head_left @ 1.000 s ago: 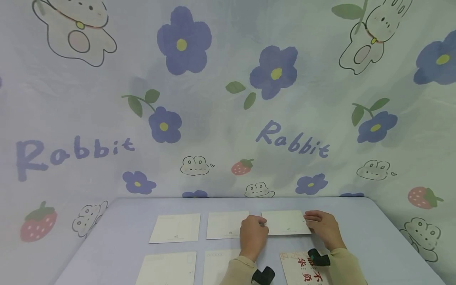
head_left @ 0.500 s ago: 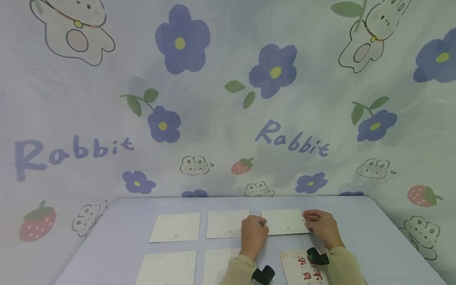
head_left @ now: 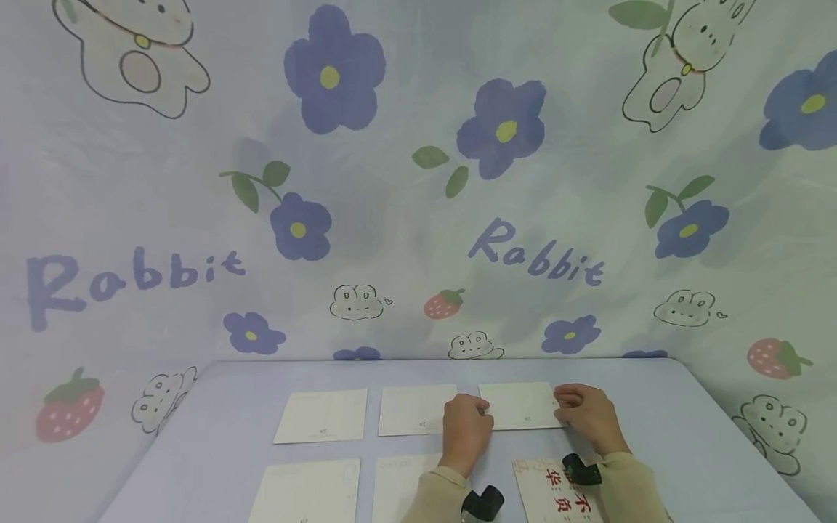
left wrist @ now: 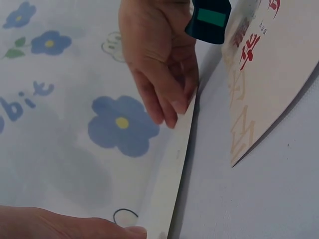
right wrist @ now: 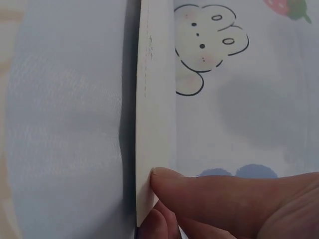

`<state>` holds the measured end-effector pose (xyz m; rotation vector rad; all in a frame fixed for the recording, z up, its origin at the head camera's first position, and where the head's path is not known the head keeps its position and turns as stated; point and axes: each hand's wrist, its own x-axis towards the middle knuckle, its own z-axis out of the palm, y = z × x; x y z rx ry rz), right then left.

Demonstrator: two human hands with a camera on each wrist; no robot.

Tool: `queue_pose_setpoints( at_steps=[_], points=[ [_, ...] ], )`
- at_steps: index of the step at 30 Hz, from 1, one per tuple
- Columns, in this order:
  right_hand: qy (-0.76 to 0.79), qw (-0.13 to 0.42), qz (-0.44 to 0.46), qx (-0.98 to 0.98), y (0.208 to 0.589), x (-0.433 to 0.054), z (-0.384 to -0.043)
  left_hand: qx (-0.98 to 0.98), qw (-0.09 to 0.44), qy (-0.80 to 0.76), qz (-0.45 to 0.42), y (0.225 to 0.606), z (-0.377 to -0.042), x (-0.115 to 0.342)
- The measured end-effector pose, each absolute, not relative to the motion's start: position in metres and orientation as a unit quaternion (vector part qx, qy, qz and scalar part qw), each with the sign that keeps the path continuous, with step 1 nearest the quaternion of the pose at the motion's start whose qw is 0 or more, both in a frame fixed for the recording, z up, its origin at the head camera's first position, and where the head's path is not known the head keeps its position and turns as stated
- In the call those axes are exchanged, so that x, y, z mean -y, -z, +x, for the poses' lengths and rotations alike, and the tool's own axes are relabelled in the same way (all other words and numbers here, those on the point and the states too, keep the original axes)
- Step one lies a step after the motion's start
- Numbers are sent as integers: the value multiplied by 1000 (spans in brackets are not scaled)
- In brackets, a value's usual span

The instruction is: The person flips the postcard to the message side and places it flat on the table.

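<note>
A cream postcard (head_left: 523, 405) with its blank side up lies at the right end of the far row. My right hand (head_left: 588, 418) pinches its right edge. In the right wrist view the thumb presses on the face of the postcard (right wrist: 154, 129), with a fingertip under its corner. My left hand (head_left: 466, 432) holds the left edge, fingers curled, overlapping the neighbouring postcard (head_left: 415, 410) in the head view. The left wrist view shows the left thumb at the near end of the card and the right hand (left wrist: 162, 64) at the far end.
Another blank postcard (head_left: 322, 416) completes the far row at left. Two more, a left one (head_left: 307, 490) and a middle one (head_left: 402, 483), lie nearer. A card with red characters (head_left: 556, 494) lies below the right wrist. A printed rabbit curtain (head_left: 392, 218) hangs behind the table (head_left: 196, 428).
The held postcard has shifted very slightly left, and the right hand moved with it. The left hand stays almost where it was.
</note>
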<state>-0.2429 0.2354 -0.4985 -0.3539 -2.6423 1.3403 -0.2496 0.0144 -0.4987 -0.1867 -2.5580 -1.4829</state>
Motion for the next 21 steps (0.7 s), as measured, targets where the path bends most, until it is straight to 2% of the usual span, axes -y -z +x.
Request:
queue_pose_setpoints(
  at_steps=[21],
  points=[
    [-422,81,-113,896,499,-236,-245,866,78,490,-54,495,-248,-15]
  ],
)
